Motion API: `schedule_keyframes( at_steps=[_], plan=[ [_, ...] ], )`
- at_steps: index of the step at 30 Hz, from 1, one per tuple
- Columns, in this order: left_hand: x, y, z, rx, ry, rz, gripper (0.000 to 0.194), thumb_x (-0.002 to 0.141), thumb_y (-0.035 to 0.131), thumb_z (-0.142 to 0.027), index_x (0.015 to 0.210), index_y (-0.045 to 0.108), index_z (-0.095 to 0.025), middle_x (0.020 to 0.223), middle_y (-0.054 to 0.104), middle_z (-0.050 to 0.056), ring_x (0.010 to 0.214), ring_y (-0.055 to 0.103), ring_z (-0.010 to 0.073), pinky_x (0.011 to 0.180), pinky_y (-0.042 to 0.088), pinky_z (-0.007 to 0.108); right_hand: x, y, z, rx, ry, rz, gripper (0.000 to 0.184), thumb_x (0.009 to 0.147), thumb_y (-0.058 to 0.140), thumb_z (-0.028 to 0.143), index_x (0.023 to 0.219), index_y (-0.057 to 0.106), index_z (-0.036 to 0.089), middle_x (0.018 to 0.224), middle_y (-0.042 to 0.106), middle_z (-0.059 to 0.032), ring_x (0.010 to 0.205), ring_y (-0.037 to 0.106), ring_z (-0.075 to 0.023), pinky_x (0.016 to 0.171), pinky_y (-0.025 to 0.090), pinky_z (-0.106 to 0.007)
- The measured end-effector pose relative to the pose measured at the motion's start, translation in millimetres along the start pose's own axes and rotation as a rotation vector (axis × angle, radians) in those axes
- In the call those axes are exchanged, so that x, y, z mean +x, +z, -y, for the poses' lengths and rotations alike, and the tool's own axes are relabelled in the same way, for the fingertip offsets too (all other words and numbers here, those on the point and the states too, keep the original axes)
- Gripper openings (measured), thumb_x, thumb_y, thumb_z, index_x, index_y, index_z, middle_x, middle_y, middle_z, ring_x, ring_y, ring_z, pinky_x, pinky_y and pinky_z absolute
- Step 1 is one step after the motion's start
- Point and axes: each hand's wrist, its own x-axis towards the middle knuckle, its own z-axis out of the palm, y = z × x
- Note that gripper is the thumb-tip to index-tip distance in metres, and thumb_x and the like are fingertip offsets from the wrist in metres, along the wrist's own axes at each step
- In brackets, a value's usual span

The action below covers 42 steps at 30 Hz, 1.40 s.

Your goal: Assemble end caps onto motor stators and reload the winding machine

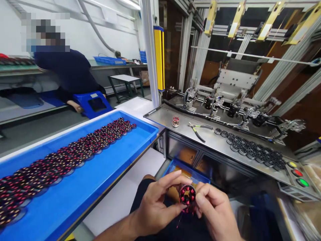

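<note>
Rising at the right, the machine (238, 79) carries 4 yellow boxes (271, 21) along its top. A steel table (164, 115) runs along its front. To the left lies a blue tray (106, 169), with red rings (75, 152) packed along it in a long slanting band and bare blue floor on the near side.

Beyond the tray, 1 person (65, 70) in dark clothes sits on a blue stool (84, 100).

At the bottom middle, 2 bare hands meet above the lap. The left hand (154, 199) curves round the held ring (182, 196), thumb low and fingers high; the right hand (217, 206) pinches it from the other side, thumb and fingers close together. The held ring's round face, set with red coils, is turned towards the viewer.

On the table, pliers (200, 135) lie spread, between 2 small wound rings (175, 124) and a crowd of dark rings (255, 150). Past those are 3 buttons (297, 172): yellow, red and green. Thin wire (179, 221) trails below the left thumb.
</note>
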Motion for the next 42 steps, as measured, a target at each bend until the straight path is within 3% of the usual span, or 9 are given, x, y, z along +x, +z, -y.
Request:
schedule_keyframes(
  at_steps=[6,9,14,18,22,27,31,35,42],
  plan=[
    [-1,8.6,0,-0.210,-0.061,0.003,0.074,0.075,0.081,-0.013,0.140,0.048,-0.029,0.109,0.074,0.007,0.098,0.071,0.0207,0.090,0.058,0.031,-20,-62,-15,0.156,0.180,0.407,0.041,0.080,0.073,0.049,0.059,0.056,0.018,0.055,0.052,0.0011,0.048,0.042,-0.0086,0.051,0.028,-0.025],
    [2,8.7,0,-0.090,0.037,0.021,0.074,0.076,0.078,-0.010,0.141,0.047,-0.028,0.107,0.074,0.006,0.103,0.068,0.0218,0.096,0.054,0.035,-31,-61,-38,0.166,0.226,0.325,0.033,0.076,0.079,0.046,0.071,0.063,0.017,0.064,0.060,-0.0001,0.053,0.048,-0.0083,0.051,0.032,-0.023],
    [11,17.2,0,0.159,0.197,0.065,0.075,0.075,0.071,0.001,0.140,0.047,-0.026,0.102,0.074,0.005,0.101,0.064,0.0199,0.093,0.053,0.035,-41,-7,-62,0.531,0.206,0.110,0.036,0.069,0.085,0.041,0.081,0.061,0.018,0.071,0.068,-0.0017,0.052,0.059,-0.0089,0.047,0.043,-0.018],
    [12,21.0,2,0.232,0.190,0.066,0.078,0.074,0.071,0.002,0.142,0.044,-0.026,0.103,0.074,0.005,0.100,0.064,0.0190,0.092,0.053,0.034,-39,14,-61,0.673,0.249,0.017,0.031,0.070,0.086,0.030,0.075,0.058,0.017,0.059,0.066,0.0006,0.039,0.051,-0.0050,0.036,0.038,-0.012],
    [7,17.6,7,0.178,0.106,0.033,0.078,0.075,0.074,-0.001,0.142,0.043,-0.026,0.108,0.075,0.006,0.103,0.067,0.0198,0.097,0.052,0.035,-47,5,-65,0.645,0.312,0.035,0.028,0.075,0.082,0.035,0.082,0.062,0.017,0.048,0.060,0.0038,0.031,0.040,-0.0017,0.032,0.031,-0.010],
    [-1,16.0,12,-0.146,-0.200,0.044,0.074,0.080,0.074,-0.007,0.143,0.041,-0.029,0.120,0.072,0.009,0.101,0.071,0.0187,0.090,0.058,0.027,-52,-24,-59,0.442,0.316,0.124,0.028,0.075,0.083,0.037,0.086,0.068,0.016,0.056,0.066,0.0001,0.042,0.055,-0.0057,0.042,0.041,-0.013],
    [-3,18.9,8,-0.350,-0.308,0.131,0.067,0.088,0.065,-0.005,0.143,0.040,-0.036,0.129,0.067,0.006,0.108,0.069,0.0151,0.093,0.056,0.023,-34,-43,-32,0.316,0.200,0.098,0.033,0.080,0.077,0.046,0.091,0.069,0.015,0.071,0.069,-0.0042,0.054,0.060,-0.0096,0.047,0.047,-0.018],
    [-6,24.3,8,-0.383,-0.362,0.233,0.064,0.093,0.060,-0.009,0.145,0.038,-0.038,0.135,0.063,0.007,0.118,0.063,0.0162,0.099,0.051,0.025,-20,-40,-12,0.212,0.217,0.059,0.034,0.088,0.069,0.044,0.072,0.063,0.014,0.059,0.060,0.0000,0.047,0.050,-0.0061,0.046,0.040,-0.017],
    [-6,36.4,15,-0.439,-0.359,0.064,0.072,0.071,0.082,-0.005,0.130,0.053,-0.033,0.107,0.065,-0.001,0.085,0.065,0.0074,0.078,0.053,0.015,-27,-26,-20,0.196,0.200,0.071,0.036,0.087,0.070,0.044,0.067,0.059,0.016,0.057,0.056,0.0020,0.049,0.047,-0.0064,0.049,0.036,-0.019]
  ],
)
